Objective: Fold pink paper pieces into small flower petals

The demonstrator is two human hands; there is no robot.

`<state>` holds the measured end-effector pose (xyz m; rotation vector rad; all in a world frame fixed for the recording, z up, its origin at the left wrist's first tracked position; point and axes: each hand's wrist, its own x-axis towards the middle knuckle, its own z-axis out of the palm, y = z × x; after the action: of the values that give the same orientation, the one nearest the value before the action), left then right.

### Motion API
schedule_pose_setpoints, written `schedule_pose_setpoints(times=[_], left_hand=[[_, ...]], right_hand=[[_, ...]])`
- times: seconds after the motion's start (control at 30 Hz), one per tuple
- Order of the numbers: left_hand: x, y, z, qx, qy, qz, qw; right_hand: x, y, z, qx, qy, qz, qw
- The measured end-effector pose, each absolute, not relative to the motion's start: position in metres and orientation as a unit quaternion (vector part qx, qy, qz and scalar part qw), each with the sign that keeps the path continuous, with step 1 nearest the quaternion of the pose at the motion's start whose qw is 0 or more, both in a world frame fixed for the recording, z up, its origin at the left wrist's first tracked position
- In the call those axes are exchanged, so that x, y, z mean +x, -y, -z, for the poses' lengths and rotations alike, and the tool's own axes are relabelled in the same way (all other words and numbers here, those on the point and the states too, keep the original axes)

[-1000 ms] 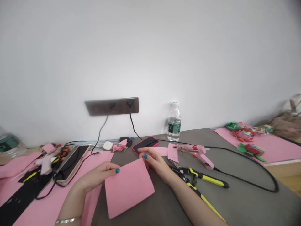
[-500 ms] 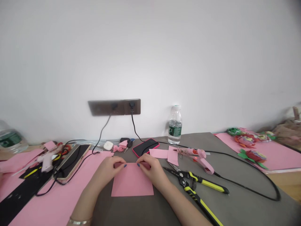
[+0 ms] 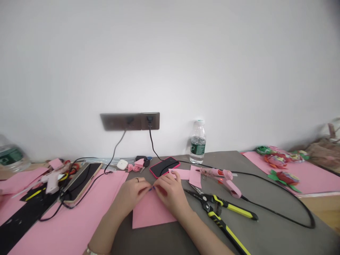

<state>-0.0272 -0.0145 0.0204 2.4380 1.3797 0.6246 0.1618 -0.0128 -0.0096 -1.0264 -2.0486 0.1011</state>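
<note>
A pink sheet of paper (image 3: 150, 214) lies flat on the grey table (image 3: 265, 226) in front of me. My left hand (image 3: 132, 194) and my right hand (image 3: 171, 194) meet at its far edge, fingertips pinched together on the paper's top edge near the middle. Both hands rest on the sheet and hide its upper part.
Yellow-handled pliers (image 3: 225, 212) lie just right of my right hand. Beyond them lie a pink glue gun (image 3: 225, 176) with a black cable, a red-cased phone (image 3: 164, 166), pink paper scraps (image 3: 195, 175) and a water bottle (image 3: 197, 142). Large pink sheets (image 3: 66, 223), a tablet (image 3: 81, 182) and tools crowd the left.
The tilted pink sheet was laid flat and squared on the table. My hands have come together from its top corners to the middle of its far edge.
</note>
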Motion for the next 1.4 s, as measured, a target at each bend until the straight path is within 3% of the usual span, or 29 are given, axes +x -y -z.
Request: schedule_pose_setpoints(times=[0.13, 0.43, 0.6, 0.7, 0.87, 1.2, 1.4], left_hand=[[-0.046, 0.011, -0.027, 0.825, -0.472, -0.272, 0.154], [-0.072, 0.011, -0.039, 0.705, -0.538, -0.402, 0.226], [-0.051, 0.012, -0.038, 0.657, -0.541, -0.431, 0.299], [-0.044, 0.013, -0.038, 0.682, -0.525, -0.388, 0.329], [-0.043, 0.013, -0.031, 0.755, -0.515, -0.293, 0.282], [-0.051, 0.008, -0.026, 0.725, -0.532, -0.34, 0.276], [-0.064, 0.009, -0.029, 0.658, -0.514, -0.407, 0.37]], right_hand=[[0.167, 0.007, 0.011, -0.45, 0.77, -0.057, 0.45], [0.176, 0.003, 0.013, -0.451, 0.623, -0.229, 0.596], [0.168, 0.009, 0.011, -0.408, 0.633, -0.324, 0.573], [0.171, 0.006, 0.01, -0.434, 0.58, -0.376, 0.578], [0.172, 0.002, 0.008, -0.43, 0.547, -0.421, 0.582], [0.171, -0.001, 0.012, -0.438, 0.536, -0.443, 0.571], [0.178, -0.003, 0.012, -0.391, 0.542, -0.485, 0.564]])
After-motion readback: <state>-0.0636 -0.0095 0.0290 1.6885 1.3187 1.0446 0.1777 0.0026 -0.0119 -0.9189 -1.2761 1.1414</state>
